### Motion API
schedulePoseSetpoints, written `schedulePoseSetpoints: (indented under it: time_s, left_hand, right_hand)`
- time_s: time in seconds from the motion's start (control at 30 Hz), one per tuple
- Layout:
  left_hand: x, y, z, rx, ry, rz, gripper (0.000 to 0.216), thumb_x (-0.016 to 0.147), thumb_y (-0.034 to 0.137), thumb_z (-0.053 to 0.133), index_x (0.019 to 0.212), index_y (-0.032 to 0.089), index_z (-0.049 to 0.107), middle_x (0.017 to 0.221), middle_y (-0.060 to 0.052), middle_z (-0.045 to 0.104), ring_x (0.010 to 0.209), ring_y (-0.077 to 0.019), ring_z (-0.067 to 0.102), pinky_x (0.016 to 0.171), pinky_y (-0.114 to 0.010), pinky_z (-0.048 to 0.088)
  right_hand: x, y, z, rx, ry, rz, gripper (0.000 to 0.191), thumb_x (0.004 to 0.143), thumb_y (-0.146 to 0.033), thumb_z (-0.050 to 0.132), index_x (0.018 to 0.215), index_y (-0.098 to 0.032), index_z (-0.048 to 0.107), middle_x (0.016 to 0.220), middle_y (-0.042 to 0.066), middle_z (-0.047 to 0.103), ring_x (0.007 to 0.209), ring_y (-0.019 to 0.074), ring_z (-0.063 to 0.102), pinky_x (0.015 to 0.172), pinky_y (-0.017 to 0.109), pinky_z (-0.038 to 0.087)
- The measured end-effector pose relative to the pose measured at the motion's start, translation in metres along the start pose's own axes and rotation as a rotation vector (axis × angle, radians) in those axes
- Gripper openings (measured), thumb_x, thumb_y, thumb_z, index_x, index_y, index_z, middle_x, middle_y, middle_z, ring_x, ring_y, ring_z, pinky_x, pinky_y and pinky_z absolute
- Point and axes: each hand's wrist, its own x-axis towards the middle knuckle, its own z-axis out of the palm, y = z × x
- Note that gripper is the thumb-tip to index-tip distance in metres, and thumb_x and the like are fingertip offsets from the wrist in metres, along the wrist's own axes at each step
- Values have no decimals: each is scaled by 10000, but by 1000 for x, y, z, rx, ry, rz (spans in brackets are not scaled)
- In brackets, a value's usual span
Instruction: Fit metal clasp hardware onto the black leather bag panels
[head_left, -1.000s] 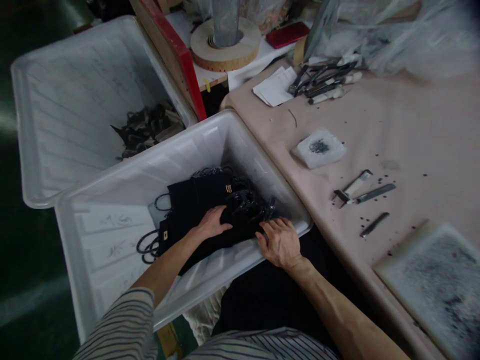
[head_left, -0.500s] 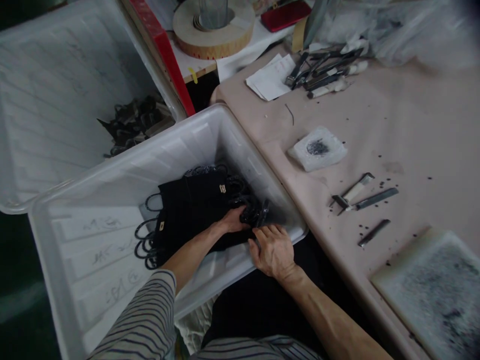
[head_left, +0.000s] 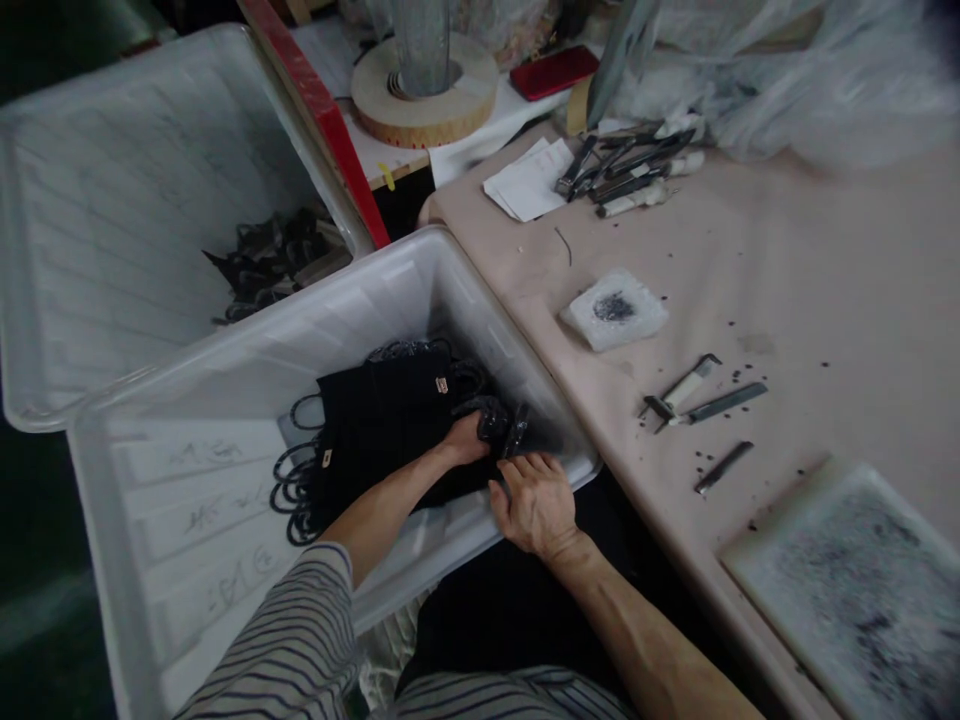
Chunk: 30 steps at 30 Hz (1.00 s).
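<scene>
Flat black bags lie stacked in the near white bin. They have small metal clasps and looped handles, some covered in clear wrap. My left hand reaches into the bin and is closed at the wrapped handles on the stack's right side; its fingertips are partly hidden. Across the bin's near rim lies my right hand, its fingers bent together at the right end of the front black bag. What sits under those fingertips is mostly covered.
Right of the bin, a covered table carries hand tools, a small white block, a larger stained slab and paper slips. Another white bin stands behind on the left. A tape roll lies at the back.
The view has shifted slightly, so the table things sit further left and lower. Both hands stay at the right end of the bags with little movement.
</scene>
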Motion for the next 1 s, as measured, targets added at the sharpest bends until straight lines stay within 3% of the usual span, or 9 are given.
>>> schedulePoseSetpoints:
  time_s: [0.07,0.17,0.27,0.33,0.43,0.6,0.7,0.83,1.0]
  left_hand:
    - [-21,-8,-35,-69,108,-22,451,666,214,757,1101,161,655,1010,-63,755,905,-235,714,811,-335,585]
    - [-66,-24,-105,-399,441,-39,352,617,292,822,909,153,684,786,-18,731,701,-204,688,712,-345,574]
    - [-117,-29,-170,-676,740,64,306,619,341,845,817,163,694,644,14,683,566,-162,632,691,-358,576]
    - [-144,-24,-198,-743,835,125,341,624,321,851,906,189,713,626,39,677,545,-143,613,752,-377,587]
    - [-171,-10,-212,-751,887,177,440,626,324,868,1023,224,706,610,70,668,543,-136,615,833,-403,584]
    - [-181,4,-195,-669,851,151,497,573,365,914,999,211,710,671,35,703,530,-153,621,686,-383,579]
    - [-170,6,-171,-562,716,75,371,602,365,891,866,183,705,681,6,702,562,-169,637,605,-342,547]
    - [-128,7,-115,-540,502,-26,308,595,292,851,788,140,666,677,-11,698,584,-166,651,607,-302,535]
    - [-63,21,-40,-544,348,-118,397,521,156,817,887,128,666,707,-2,703,630,-174,650,644,-307,535]
  right_hand:
    - [0,0,0,-5,3,-1,260,943,-342,517,971,-160,699,890,104,670,885,266,559,920,411,351]
    - [-1,-1,-1,-18,0,2,274,949,-349,510,966,-156,703,876,106,667,876,266,561,909,408,348]
    - [-2,-1,-1,-30,4,-1,280,955,-351,508,963,-155,707,869,109,672,872,267,566,883,405,344]
    - [-2,-1,-1,-40,11,-7,272,954,-350,517,958,-156,707,867,110,679,868,268,570,865,405,341]
    - [-2,-3,-1,-56,18,-13,263,955,-347,524,949,-157,706,868,110,688,860,269,577,857,408,339]
    - [-4,-5,-3,-61,4,-20,245,953,-338,537,912,-159,698,860,111,698,853,270,601,837,408,356]
    - [-4,-4,0,41,83,2,197,920,-294,570,964,-145,692,881,110,710,858,271,625,852,410,387]
    - [-4,2,10,216,294,96,230,893,-166,488,1049,-150,657,963,91,729,906,241,660,942,407,436]
    - [-9,15,7,192,394,174,353,793,-84,443,1084,-158,629,990,94,726,950,242,670,973,406,469]
